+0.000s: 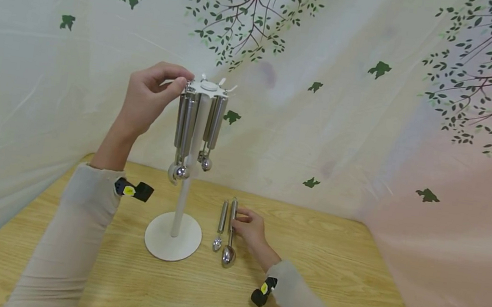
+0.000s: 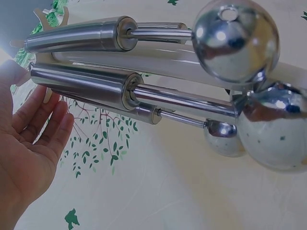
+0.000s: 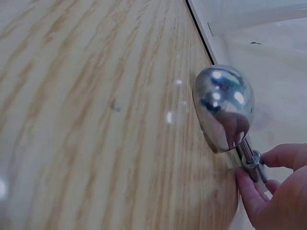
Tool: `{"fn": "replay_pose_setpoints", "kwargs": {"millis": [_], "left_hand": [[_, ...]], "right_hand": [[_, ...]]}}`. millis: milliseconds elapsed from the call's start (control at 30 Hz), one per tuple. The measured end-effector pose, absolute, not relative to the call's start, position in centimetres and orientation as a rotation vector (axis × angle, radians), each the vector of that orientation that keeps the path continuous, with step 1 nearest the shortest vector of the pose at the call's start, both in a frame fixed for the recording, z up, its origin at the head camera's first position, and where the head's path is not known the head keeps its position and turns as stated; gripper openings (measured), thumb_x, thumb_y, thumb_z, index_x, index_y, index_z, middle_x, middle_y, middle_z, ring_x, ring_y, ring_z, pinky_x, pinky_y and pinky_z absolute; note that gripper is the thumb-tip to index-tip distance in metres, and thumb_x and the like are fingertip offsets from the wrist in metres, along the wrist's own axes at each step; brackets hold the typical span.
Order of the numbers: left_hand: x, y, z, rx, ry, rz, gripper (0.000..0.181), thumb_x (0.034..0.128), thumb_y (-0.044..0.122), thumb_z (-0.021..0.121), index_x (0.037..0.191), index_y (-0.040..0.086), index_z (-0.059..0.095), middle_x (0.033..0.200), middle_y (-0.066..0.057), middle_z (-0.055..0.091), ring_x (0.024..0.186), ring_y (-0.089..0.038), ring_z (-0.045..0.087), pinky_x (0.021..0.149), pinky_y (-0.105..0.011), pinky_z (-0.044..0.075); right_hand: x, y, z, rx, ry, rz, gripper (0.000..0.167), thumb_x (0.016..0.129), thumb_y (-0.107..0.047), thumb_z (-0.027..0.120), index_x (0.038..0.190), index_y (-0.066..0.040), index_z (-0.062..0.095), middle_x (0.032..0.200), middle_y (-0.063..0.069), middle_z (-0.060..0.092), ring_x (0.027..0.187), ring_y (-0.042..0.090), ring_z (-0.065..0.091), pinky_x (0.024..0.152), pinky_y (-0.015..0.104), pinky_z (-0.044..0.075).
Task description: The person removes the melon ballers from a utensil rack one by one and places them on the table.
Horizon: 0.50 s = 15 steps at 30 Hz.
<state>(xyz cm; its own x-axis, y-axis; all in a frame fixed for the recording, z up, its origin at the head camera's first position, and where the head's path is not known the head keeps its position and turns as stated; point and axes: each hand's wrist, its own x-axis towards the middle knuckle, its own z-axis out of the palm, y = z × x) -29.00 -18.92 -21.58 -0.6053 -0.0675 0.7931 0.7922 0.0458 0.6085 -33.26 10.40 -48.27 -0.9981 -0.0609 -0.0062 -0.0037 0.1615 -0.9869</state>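
Observation:
A white stand (image 1: 171, 248) with a round base holds several metal utensils (image 1: 187, 129) hanging from its hooked top. My left hand (image 1: 147, 100) is at the left of that top, thumb and fingers pinching the upper end of a hanging utensil; in the left wrist view the hand (image 2: 29, 139) is beside the handle ends (image 2: 81, 84). On the table, my right hand (image 1: 254, 232) pinches the handle of a larger scoop (image 1: 228, 256), whose bowl (image 3: 224, 108) shows in the right wrist view. A smaller utensil (image 1: 217, 244) lies just left of it.
The wooden table (image 1: 312, 288) extends around the stand's base. Behind and at both sides hangs pale sheeting (image 1: 276, 142) printed with leaves and branches. A dark device is strapped to each wrist.

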Motion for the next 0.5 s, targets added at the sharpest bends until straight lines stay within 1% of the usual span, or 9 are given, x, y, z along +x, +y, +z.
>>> {"fn": "replay_pose_setpoints", "kwargs": {"millis": [267,500], "left_hand": [[-28.91,-19.05,-21.52,-0.74,-1.674,-1.627,0.019,0.0968,0.006,0.064,0.109,-0.005,0.073,0.106,0.005,0.071,0.103,-0.013,0.064,0.089,-0.017,0.056],[-29.01,-19.09,-21.41,-0.737,-1.697,-1.617,0.019,0.0969,0.007,0.064,0.11,-0.003,0.074,0.107,0.005,0.071,0.104,-0.013,0.064,0.09,-0.016,0.056]], "right_hand": [[-33.08,9.63,-47.54,-0.011,2.48,-1.879,0.038,0.082,0.009,0.071,0.12,0.01,0.067,0.094,0.02,0.07,0.067,0.011,0.064,0.063,0.024,0.061],[-33.3,9.39,-47.25,0.044,2.505,-1.816,0.039,0.081,0.01,0.071,0.12,0.01,0.066,0.096,0.021,0.069,0.066,0.012,0.063,0.063,0.024,0.061]]}}
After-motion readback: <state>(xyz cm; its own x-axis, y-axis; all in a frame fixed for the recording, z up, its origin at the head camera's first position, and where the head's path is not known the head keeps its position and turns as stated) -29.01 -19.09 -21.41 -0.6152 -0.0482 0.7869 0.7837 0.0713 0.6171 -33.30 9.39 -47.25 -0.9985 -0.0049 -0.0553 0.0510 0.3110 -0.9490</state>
